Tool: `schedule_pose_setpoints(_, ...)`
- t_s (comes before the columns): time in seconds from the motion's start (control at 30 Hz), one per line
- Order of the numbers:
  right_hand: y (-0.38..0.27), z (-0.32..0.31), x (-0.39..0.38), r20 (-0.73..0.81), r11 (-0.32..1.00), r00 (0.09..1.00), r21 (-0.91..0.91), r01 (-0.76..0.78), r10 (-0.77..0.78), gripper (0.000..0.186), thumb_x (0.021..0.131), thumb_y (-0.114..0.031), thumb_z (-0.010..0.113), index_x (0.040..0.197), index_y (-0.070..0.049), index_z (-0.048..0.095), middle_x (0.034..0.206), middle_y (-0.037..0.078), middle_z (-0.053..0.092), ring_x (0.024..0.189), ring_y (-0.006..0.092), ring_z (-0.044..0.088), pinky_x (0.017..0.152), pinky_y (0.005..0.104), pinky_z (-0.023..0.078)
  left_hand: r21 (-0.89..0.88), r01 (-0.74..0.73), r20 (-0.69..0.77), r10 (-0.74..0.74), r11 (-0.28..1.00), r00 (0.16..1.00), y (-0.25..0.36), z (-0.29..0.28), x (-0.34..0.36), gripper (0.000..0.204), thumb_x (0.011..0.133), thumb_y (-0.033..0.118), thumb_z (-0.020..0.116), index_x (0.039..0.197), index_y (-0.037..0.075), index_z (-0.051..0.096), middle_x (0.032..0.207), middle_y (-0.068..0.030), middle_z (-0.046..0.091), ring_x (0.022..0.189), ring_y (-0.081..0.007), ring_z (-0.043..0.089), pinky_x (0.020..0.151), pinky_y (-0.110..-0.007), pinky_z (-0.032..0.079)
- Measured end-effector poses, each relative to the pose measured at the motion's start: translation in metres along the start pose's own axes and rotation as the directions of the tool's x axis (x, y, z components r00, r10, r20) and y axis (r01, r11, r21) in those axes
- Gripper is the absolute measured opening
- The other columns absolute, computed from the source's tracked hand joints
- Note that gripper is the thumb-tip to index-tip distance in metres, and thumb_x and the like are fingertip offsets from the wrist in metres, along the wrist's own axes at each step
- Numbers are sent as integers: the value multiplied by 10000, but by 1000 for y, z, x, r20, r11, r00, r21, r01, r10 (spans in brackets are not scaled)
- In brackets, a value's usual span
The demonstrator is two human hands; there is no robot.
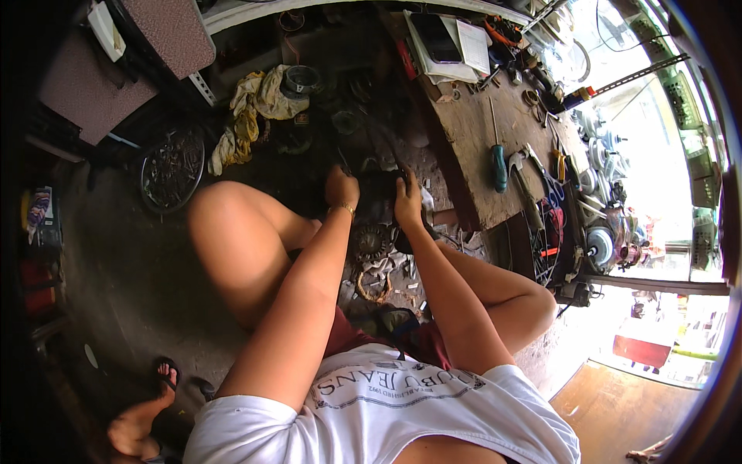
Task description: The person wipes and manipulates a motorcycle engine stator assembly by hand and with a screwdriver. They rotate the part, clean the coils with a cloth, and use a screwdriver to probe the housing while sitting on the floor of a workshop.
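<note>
Low between my bent knees, my left hand (pixel 342 188) is closed on the left side of a dark, blackish object (pixel 379 185) whose shape is hard to make out; thin dark bars rise from its two sides. On its right side my right hand (pixel 408 199) grips with fingers wrapped at the edge. Just below it lies a grimy, toothed round metal part (pixel 371 243), and farther down a light-brown ring (pixel 375 286) among scraps on the floor.
A wooden bench (pixel 456 143) at right holds a phone (pixel 434 35), papers, a screwdriver (pixel 498 166), a hammer (pixel 519 174) and other tools. Left are rags (pixel 246 120), a bicycle wheel (pixel 171 168) and pink speckled panels (pixel 166 35). Another person's sandalled foot (pixel 166 375) is at lower left.
</note>
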State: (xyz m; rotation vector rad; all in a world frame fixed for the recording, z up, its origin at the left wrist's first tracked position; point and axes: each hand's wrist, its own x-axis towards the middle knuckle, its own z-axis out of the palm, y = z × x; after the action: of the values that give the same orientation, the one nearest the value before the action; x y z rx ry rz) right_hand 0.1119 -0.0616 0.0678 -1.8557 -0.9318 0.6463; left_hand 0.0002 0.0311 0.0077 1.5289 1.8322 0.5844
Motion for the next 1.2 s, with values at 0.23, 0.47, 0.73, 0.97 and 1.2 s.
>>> schedule_pose_setpoints(0.23,-17,-13,11,10,989,999,-140,-42,44,342,952,-131,434,1281,-75,510,1141,230,611,1108,370,562,938,394,415,-33,30,64,-28,999,998,20,-5,-3,154,833,94,505,918,130,627,914,-123,676,872,-351,642,714,-449,500)
schedule_pose_setpoints(0.47,-87,-92,-98,137,981,979,-140,-133,153,381,932,-37,425,1297,-106,508,981,240,642,771,280,658,759,358,497,-40,-103,-7,103,994,995,-7,-4,1,153,834,25,500,897,96,620,886,-117,677,852,-338,647,714,-420,501)
schedule_pose_setpoints(0.73,-15,-10,21,15,980,985,-107,-167,169,327,945,-80,461,1256,5,519,1146,215,618,1054,283,607,917,328,435,74,-135,51,132,988,990,20,0,-4,151,813,28,520,899,125,598,874,-117,666,819,-362,638,688,-459,497)
schedule_pose_setpoints(0.97,-105,-96,-91,165,924,922,99,-369,351,366,925,-12,390,1270,28,506,1238,149,570,1187,202,513,1022,307,351,15,-56,27,56,998,998,-4,-6,3,141,824,50,513,903,137,591,895,-101,664,827,-365,636,687,-467,494)
schedule_pose_setpoints(1.2,-20,-2,13,21,989,994,-104,-104,107,304,937,-61,493,1234,-18,543,1074,191,648,947,238,629,838,317,461,105,-104,91,95,989,991,22,-2,7,125,819,30,507,883,94,594,876,-137,674,853,-355,646,713,-437,500)
